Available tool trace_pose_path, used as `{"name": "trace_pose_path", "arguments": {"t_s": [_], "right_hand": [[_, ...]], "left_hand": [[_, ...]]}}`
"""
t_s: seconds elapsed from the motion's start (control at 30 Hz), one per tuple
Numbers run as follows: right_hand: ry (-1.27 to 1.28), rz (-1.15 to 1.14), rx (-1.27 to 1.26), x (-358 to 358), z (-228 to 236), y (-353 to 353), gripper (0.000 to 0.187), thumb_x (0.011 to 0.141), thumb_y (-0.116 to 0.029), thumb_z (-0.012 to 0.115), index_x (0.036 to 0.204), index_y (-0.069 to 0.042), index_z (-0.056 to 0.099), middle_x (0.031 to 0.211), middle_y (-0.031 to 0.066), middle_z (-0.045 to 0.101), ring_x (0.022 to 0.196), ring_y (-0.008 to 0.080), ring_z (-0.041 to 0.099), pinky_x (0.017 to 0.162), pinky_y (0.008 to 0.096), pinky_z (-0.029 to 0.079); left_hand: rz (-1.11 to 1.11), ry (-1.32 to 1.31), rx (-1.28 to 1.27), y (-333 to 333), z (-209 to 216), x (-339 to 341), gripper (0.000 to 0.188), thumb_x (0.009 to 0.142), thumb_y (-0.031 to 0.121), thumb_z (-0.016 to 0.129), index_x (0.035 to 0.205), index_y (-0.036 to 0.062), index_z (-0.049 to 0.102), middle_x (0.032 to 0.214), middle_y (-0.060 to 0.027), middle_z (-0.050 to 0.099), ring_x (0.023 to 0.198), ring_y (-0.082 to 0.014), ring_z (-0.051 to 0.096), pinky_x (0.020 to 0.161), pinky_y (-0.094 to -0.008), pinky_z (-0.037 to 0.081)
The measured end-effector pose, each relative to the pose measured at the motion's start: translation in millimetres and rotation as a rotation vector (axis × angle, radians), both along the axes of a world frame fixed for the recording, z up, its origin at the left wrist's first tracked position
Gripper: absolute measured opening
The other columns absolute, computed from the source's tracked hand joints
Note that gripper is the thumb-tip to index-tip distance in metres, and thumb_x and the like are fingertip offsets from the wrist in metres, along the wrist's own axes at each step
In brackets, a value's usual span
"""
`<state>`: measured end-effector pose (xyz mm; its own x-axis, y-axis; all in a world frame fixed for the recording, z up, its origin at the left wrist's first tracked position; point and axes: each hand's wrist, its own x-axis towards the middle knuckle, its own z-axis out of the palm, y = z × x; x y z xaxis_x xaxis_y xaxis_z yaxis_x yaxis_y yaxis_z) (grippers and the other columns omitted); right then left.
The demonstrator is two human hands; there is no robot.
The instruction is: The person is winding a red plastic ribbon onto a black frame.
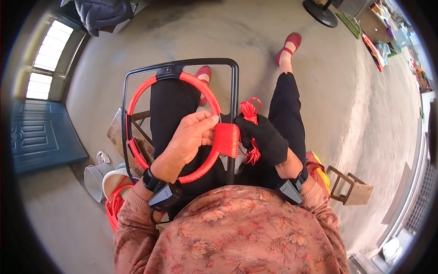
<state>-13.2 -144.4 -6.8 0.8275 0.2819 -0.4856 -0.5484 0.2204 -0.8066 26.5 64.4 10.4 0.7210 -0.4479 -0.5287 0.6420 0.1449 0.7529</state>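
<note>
A black rectangular frame (236,86) rests over my legs. Inside it sits a ring (204,90) wrapped in red cord, with some black parts bare. On the right, a dense band of red cord (227,139) bridges the ring and the frame's side bar. My bare left hand (192,138) reaches through the ring, thumb and fingers pinched at its right side beside this band. My right hand (264,140), in a black glove, is closed around a looped bundle of red cord (248,110) just right of the side bar. Its fingertips are partly hidden.
A wooden stool (117,137) stands beneath the frame's left side. Buckets (94,182) and loose red cord (114,208) are at the lower left. A small wooden stool (358,192) is to the right. A blue door panel (41,137) lies at far left; a round black base (320,13) stands ahead.
</note>
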Motion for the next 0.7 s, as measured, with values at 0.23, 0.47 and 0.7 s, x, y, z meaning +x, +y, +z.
{"name": "trace_pose_path", "arguments": {"t_s": [0.23,0.47,0.7], "right_hand": [[-0.75,-0.239,-0.454,-31.0,-54.7,-56.2,0.032,0.094,-0.027,0.054,0.113,-0.002,0.06,0.096,0.0114,0.063,0.086,0.0175,0.061,0.079,0.0298,0.048],[-0.248,-0.49,-0.23,32.6,-31.6,-80.4,0.044,0.091,-0.03,0.061,0.124,-0.002,0.054,0.102,0.0086,0.064,0.079,0.0143,0.063,0.066,0.0285,0.051],[-0.236,-0.286,-0.354,78.6,20.1,-32.7,0.029,0.089,-0.027,0.063,0.106,-0.004,0.062,0.071,0.0008,0.061,0.058,0.008,0.056,0.054,0.0245,0.045]], "left_hand": [[0.086,-0.057,0.046,-19.7,-11.5,-20.3,0.01,0.096,0.013,0.055,0.097,0.0047,0.061,0.083,-0.0002,0.064,0.071,-0.008,0.063,0.064,-0.0233,0.053],[0.084,-0.795,0.538,-46.9,-16.6,-24.6,0.011,0.094,0.004,0.055,0.102,-0.0008,0.061,0.074,-0.0025,0.064,0.071,-0.0063,0.062,0.063,-0.0242,0.052],[0.068,-1.103,0.601,-49.9,-32.4,-21.4,0.01,0.09,0.001,0.059,0.099,-0.0006,0.063,0.071,-0.0094,0.064,0.063,-0.0131,0.065,0.058,-0.0248,0.051]]}}
